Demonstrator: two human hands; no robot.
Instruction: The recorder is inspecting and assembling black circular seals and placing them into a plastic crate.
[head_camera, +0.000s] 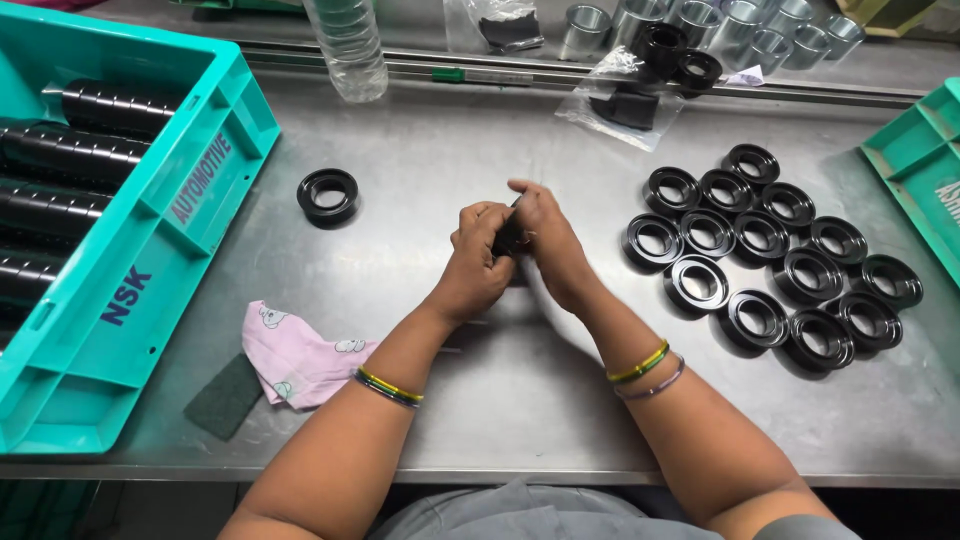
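Black small part (510, 235) pinched between both hands at mid-table, over bare steel. Left hand (478, 262) curled shut around it from the left; right hand (545, 240) closed on it from the right, fingertips meeting on top. Too hidden to tell its long axis. Lone black ring (328, 194) well off to the left, nearer the left hand; cluster of black rings (760, 255) near the right.

One head-worn camera looks steeply down, close, at the steel table (520, 400).
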